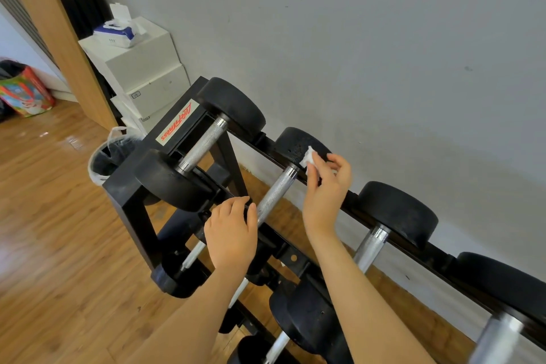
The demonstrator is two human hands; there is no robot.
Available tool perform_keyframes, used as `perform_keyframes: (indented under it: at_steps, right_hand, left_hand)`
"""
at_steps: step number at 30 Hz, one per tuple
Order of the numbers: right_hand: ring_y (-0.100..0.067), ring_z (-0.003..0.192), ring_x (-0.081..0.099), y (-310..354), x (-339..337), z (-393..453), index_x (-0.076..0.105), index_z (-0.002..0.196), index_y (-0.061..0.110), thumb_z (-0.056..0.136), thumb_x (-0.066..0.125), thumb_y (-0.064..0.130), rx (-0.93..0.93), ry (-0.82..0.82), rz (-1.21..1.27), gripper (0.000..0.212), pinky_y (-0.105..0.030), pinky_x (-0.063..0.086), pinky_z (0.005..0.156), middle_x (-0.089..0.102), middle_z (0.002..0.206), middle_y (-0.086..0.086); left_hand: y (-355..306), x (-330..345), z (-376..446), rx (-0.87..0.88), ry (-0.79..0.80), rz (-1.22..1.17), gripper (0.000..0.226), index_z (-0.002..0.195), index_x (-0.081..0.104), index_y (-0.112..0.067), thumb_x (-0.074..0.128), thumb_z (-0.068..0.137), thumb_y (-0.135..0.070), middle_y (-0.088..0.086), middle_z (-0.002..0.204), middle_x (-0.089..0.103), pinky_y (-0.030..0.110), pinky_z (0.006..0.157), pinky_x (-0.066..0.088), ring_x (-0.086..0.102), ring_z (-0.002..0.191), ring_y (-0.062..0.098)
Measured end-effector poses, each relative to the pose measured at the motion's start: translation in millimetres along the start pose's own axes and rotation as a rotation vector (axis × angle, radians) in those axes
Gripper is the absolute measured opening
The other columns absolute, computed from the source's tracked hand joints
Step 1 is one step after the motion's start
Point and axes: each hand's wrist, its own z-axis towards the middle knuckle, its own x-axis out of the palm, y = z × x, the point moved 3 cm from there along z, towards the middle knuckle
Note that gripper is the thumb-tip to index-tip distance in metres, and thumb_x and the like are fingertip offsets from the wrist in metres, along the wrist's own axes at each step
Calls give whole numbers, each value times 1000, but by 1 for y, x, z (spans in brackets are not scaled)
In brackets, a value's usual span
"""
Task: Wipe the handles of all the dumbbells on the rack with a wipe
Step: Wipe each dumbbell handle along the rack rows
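A black dumbbell rack (127,186) stands against a grey wall and carries several black dumbbells with knurled silver handles. My right hand (326,186) pinches a small crumpled white wipe (308,156) just right of the far end of the second dumbbell's handle (276,190). My left hand (233,227) covers the near end of that same dumbbell, fingers curled over its front head, thumb beside the handle. The first dumbbell's handle (204,143) lies to the left, the third dumbbell's handle (370,247) to the right. Lower tiers hold more dumbbells (307,316).
A pack of wipes (119,29) with its lid open lies on stacked white boxes (147,74) behind the rack. A lined bin (110,155) stands beside the rack's left end. A colourful bag (28,91) sits on the wooden floor at far left.
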Motion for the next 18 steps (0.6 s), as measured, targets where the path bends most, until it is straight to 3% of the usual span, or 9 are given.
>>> perform_keyframes:
  at_steps: [4, 8, 10, 13, 15, 18]
  right_hand:
    - [-7, 97, 42, 6, 2, 29, 68, 108, 13, 91, 64, 18, -41, -48, -170, 18, -20, 49, 71, 44, 104, 6]
    - [5, 87, 47, 10, 6, 28, 64, 102, 11, 93, 61, 23, -52, 66, -118, 16, -11, 45, 67, 46, 93, 8]
    - [-5, 84, 55, 10, 7, 21, 60, 94, 14, 91, 64, 29, -54, 136, -87, 16, -19, 51, 66, 51, 91, 4]
    - [-16, 91, 52, 16, 7, 29, 63, 95, 17, 89, 66, 28, -220, 190, -273, 12, -28, 51, 69, 56, 95, 2]
    - [-18, 99, 50, 16, 13, 43, 70, 103, 17, 87, 68, 24, -302, 163, -380, 17, -34, 49, 79, 60, 106, -3]
    - [-25, 120, 48, 15, 22, 51, 72, 108, 17, 89, 66, 20, -237, 167, -390, 20, -41, 39, 95, 60, 126, -5]
  left_hand:
    - [0, 1, 0, 3, -16, -5, 40, 121, 65, -25, 37, 99, -42, -6, 122, 63, 42, 101, 41, 52, 121, 18]
    - [0, 1, -1, 4, -22, 4, 38, 120, 66, -26, 38, 100, -42, -7, 121, 64, 41, 100, 41, 52, 120, 17]
    - [-1, 0, 0, 6, -21, 5, 40, 120, 66, -26, 37, 99, -43, -8, 120, 65, 41, 100, 41, 52, 119, 17]
    - [-2, -1, -1, 8, -24, -5, 43, 120, 66, -26, 35, 98, -44, -8, 118, 65, 41, 100, 42, 53, 118, 17]
    - [-2, -1, -1, 14, -32, -13, 40, 121, 66, -25, 38, 98, -42, -7, 118, 66, 41, 99, 42, 54, 117, 17]
    - [-2, -2, -2, 12, -47, -18, 35, 121, 66, -25, 44, 98, -39, -6, 116, 66, 40, 96, 41, 55, 116, 18]
